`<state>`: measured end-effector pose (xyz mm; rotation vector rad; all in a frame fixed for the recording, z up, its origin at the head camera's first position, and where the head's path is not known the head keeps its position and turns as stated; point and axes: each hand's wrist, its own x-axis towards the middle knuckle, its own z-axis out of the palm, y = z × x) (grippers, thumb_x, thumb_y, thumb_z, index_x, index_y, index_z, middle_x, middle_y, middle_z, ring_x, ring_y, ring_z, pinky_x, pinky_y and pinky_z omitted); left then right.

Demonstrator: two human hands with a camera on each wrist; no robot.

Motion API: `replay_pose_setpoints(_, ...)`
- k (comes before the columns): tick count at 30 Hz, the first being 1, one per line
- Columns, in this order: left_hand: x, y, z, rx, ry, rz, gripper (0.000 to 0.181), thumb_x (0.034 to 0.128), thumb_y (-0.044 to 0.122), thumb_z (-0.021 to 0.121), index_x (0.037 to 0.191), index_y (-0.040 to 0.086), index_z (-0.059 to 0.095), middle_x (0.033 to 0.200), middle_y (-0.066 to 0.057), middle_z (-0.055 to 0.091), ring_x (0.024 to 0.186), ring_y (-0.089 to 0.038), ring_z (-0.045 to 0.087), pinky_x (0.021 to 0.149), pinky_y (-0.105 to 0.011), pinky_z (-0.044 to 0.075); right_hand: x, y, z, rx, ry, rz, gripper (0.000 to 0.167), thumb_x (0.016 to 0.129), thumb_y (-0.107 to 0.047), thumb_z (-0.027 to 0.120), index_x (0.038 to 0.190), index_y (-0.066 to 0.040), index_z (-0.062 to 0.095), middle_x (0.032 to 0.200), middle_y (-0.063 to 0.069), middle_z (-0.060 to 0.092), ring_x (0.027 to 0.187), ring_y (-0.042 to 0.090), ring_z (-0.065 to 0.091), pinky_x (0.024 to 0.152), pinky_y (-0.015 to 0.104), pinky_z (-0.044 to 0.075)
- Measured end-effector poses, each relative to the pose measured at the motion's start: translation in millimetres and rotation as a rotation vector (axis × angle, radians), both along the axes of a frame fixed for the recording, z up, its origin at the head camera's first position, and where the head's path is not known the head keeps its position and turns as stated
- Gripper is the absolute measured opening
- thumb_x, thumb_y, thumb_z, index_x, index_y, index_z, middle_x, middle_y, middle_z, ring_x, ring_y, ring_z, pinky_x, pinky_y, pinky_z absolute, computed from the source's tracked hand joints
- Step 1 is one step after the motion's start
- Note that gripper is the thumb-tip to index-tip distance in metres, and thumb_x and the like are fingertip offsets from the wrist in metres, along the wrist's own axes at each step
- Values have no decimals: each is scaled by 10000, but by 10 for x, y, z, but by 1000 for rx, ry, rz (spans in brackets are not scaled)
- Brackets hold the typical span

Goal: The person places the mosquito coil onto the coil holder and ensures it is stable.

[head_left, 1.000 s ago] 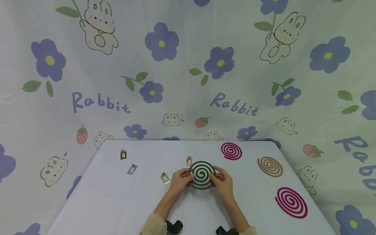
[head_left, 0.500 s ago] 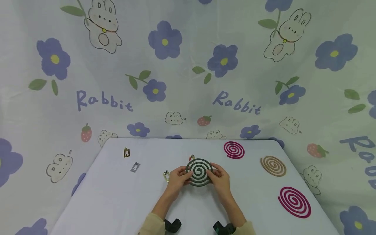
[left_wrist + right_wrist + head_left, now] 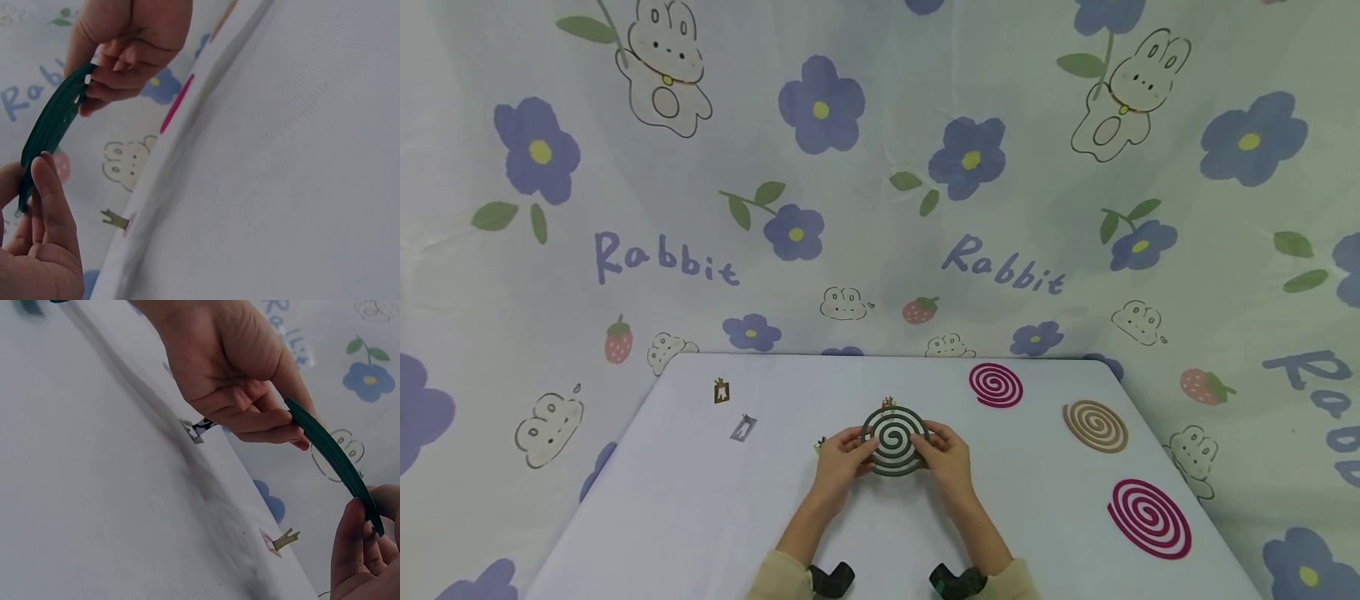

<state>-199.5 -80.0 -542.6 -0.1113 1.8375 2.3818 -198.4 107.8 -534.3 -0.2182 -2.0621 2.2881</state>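
Green coil (image 3: 894, 436) lower centre of head view, pinched by left grip (image 3: 841, 462) and right grip (image 3: 949, 462); spiral face-on there; both wrist views show it nearly edge-on, bowed.

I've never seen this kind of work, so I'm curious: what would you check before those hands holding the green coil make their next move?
1. Left grip: the left hand pinches the edge of the green coil: ok.
2. Right grip: the right hand pinches the opposite edge: ok.
3. Green coil held clear of the table: ok.
4. Small gold stand fully in sight in the head view: not ok, the left hand partly covers it.
5. Green coil's far face undamaged: cannot tell, the head view shows only the near face.
6. Tan coil clear of both hands: ok.
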Motion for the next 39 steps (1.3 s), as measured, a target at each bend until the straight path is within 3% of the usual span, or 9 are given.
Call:
replay_pose_setpoints(10, 36, -68, 7, -44, 1, 64, 433, 849, 189, 769, 1180, -33, 602, 925, -101, 659, 723, -149, 645, 627, -256, 553, -32, -109, 36, -7, -27, 22, 442, 860, -149, 758, 1226, 42, 601, 920, 110, 674, 770, 172, 654, 643, 272, 554)
replay_pose_setpoints(18, 46, -110, 31, -45, 1, 75, 433, 845, 206, 774, 1168, -30, 608, 908, -86, 666, 715, -151, 640, 628, -267, 554, 111, -172, 299, 13, -32, 46, 410, 885, -69, 711, 1243, 75, 574, 906, 126, 674, 764, 179, 651, 642, 278, 553)
replay_pose_setpoints(22, 64, -145, 24, -51, -1, 99, 408, 849, 186, 769, 1161, -30, 615, 909, -93, 669, 717, -157, 641, 629, -269, 555, 151, -224, 348, 38, -22, 57, 412, 887, -81, 710, 1255, 52, 579, 904, 134, 676, 753, 167, 642, 622, 262, 541)
replay_pose_setpoints(32, 100, -236, -3, -68, -10, 109, 413, 859, 181, 759, 1172, -42, 604, 884, -97, 667, 698, -166, 644, 630, -272, 554, 22, -291, 52, 31, -34, 66, 471, 852, -151, 765, 1266, -6, 594, 874, 100, 679, 718, 148, 606, 576, 245, 513)
replay_pose_setpoints(39, 113, -297, 28, -64, -8, 129, 390, 854, 166, 762, 1151, -34, 610, 887, -98, 665, 690, -166, 636, 619, -275, 555, -14, -375, -9, 22, 0, 70, 494, 828, -144, 786, 1252, 16, 589, 862, 98, 686, 702, 147, 618, 552, 239, 513)
